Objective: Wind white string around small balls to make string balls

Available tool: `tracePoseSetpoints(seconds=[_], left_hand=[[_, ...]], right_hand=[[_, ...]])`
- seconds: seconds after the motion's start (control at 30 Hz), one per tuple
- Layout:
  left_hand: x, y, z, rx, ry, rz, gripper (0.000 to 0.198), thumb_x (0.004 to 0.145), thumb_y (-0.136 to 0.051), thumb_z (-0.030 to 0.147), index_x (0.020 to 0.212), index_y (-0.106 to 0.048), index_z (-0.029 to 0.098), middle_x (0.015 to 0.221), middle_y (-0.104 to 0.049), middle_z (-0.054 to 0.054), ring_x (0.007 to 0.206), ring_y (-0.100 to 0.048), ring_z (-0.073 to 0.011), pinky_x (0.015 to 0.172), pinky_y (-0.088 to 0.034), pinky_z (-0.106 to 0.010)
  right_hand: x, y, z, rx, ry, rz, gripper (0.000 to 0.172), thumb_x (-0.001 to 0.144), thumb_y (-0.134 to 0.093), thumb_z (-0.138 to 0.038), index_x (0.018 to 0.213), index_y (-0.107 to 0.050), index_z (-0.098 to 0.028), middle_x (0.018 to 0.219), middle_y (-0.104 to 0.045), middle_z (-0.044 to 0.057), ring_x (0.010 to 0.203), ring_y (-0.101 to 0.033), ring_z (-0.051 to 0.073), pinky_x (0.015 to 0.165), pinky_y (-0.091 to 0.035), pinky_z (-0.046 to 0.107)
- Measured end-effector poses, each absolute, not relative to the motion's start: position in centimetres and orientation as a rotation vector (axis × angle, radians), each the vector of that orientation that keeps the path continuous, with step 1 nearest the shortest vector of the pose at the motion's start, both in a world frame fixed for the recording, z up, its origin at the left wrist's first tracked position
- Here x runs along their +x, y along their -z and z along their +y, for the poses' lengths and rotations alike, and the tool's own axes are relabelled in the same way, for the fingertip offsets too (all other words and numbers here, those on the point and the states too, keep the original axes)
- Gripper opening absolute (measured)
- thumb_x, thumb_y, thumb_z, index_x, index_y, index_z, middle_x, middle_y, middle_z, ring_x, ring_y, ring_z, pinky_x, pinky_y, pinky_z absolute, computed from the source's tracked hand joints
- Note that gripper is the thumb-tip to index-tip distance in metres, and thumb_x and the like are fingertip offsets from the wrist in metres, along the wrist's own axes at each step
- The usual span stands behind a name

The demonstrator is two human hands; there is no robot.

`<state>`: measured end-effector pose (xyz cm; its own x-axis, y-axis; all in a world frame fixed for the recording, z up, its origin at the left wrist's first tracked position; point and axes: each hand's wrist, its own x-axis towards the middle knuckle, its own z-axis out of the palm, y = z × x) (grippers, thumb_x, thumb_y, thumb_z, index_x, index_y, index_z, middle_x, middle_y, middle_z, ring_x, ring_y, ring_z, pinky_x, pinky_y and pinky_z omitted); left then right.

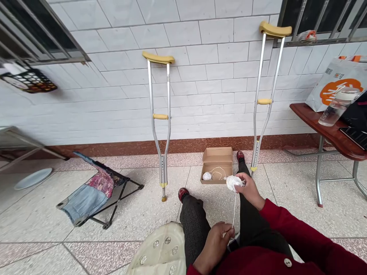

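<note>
In the head view we locate the white yarn ball [233,183] in the right hand [251,191], its grip pinching the ball in front of the cardboard box [218,155]. A yarn strand [234,209] runs down to the left hand [214,242] — there the grip pinches it between thumb and fingers. Inside the box we note a second yarn ball [207,176]. Crutches [160,116] stand on either side — both near the tiled wall [200,76].

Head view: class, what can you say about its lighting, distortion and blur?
Head view, overall: soft, even light, no hard shadows standing out; head view, edges: wide-angle stretching, joints of the tiled wall slanting steeply at upper left, the hanging basket looking smeared; head view, nearer centre: yarn ball and right hand fairly clear.
</note>
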<state>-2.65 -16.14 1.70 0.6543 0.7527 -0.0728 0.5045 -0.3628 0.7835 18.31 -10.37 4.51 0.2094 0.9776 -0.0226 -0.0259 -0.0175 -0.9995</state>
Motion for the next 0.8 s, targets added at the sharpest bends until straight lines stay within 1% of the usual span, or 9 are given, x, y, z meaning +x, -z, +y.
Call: tracePoseSetpoints(seconds=[0.07,0.17,0.27,0.37,0.47,0.53,0.63,0.73,0.8], left_hand=[[-3.1,-2.1,-16.0,2.103,-0.358,0.973,0.037,0.095,-0.041,0.026,0.065,-0.06,0.018,0.063,-0.062,0.001,0.065,-0.057,-0.0131,0.096,-0.038,-0.03],[-3.9,-3.2,-14.8,2.187,-0.414,1.062,0.033,0.094,-0.042,0.022,0.064,-0.056,0.018,0.062,-0.06,0.002,0.063,-0.056,-0.0131,0.104,-0.033,-0.034],[-4.4,-3.8,-13.1,2.223,-0.447,1.101,0.031,0.092,-0.044,0.02,0.063,-0.056,0.018,0.063,-0.06,0.001,0.067,-0.056,-0.0148,0.102,-0.034,-0.036],[-4.3,-3.1,-12.3,2.18,-0.427,1.101,0.032,0.091,-0.044,0.018,0.062,-0.056,0.018,0.062,-0.06,0.001,0.066,-0.055,-0.0147,0.099,-0.035,-0.034],[-3.5,-1.5,-13.0,2.047,-0.393,1.139,0.032,0.09,-0.043,0.019,0.062,-0.059,0.016,0.066,-0.063,-0.001,0.069,-0.057,-0.0157,0.082,-0.041,-0.027],[-2.7,-0.6,-14.1,1.972,-0.368,1.112,0.034,0.091,-0.042,0.02,0.063,-0.06,0.016,0.067,-0.063,-0.002,0.07,-0.057,-0.0156,0.072,-0.041,-0.024],[-2.0,-0.3,-16.0,1.972,-0.307,1.059,0.035,0.091,-0.044,0.022,0.059,-0.057,0.016,0.064,-0.061,-0.001,0.07,-0.057,-0.015,0.069,-0.039,-0.023],[-2.3,-1.5,-16.7,2.07,-0.299,1.095,0.031,0.088,-0.049,0.02,0.058,-0.053,0.017,0.062,-0.059,-0.001,0.071,-0.055,-0.0156,0.074,-0.04,-0.024],[-3.0,-2.5,-16.2,2.161,-0.353,1.102,0.028,0.089,-0.048,0.017,0.062,-0.055,0.018,0.064,-0.06,-0.001,0.07,-0.055,-0.0153,0.086,-0.039,-0.027]], right_hand=[[18.7,-2.7,-10.7,-1.449,-0.883,-1.303,0.037,0.057,-0.064,-0.01,0.094,-0.064,-0.018,0.094,-0.061,0.003,0.089,-0.055,0.021,0.081,-0.045,0.034],[18.6,-0.2,-13.4,-1.48,-1.004,-1.62,0.039,0.054,-0.059,-0.006,0.09,-0.066,-0.019,0.09,-0.062,0.002,0.086,-0.055,0.02,0.08,-0.042,0.032],[17.7,0.3,-16.6,-1.339,-1.375,-1.677,0.04,0.053,-0.063,-0.007,0.09,-0.068,-0.019,0.084,-0.063,-0.001,0.078,-0.055,0.018,0.071,-0.04,0.026],[16.8,-1.4,-18.0,-1.192,-1.662,-1.401,0.039,0.055,-0.07,-0.012,0.093,-0.066,-0.018,0.077,-0.061,-0.003,0.069,-0.052,0.014,0.063,-0.037,0.023],[16.5,-4.0,-16.9,-1.073,-1.71,-1.071,0.035,0.059,-0.075,-0.019,0.092,-0.063,-0.018,0.079,-0.06,-0.001,0.068,-0.052,0.013,0.06,-0.039,0.023],[16.7,-5.2,-15.2,-1.039,-1.685,-0.931,0.033,0.062,-0.075,-0.024,0.091,-0.061,-0.018,0.081,-0.059,0.0,0.066,-0.052,0.014,0.056,-0.042,0.024],[17.3,-4.8,-12.1,-1.139,-1.495,-0.877,0.033,0.063,-0.071,-0.027,0.092,-0.058,-0.02,0.083,-0.057,0.001,0.065,-0.051,0.015,0.051,-0.045,0.025],[17.8,-2.0,-10.7,-1.364,-1.161,-1.124,0.032,0.059,-0.065,-0.019,0.09,-0.057,-0.02,0.081,-0.057,0.0,0.071,-0.051,0.017,0.06,-0.046,0.028],[17.8,0.0,-11.4,-1.457,-1.06,-1.35,0.031,0.055,-0.06,-0.012,0.086,-0.058,-0.02,0.08,-0.058,-0.001,0.076,-0.052,0.018,0.069,-0.044,0.029]])
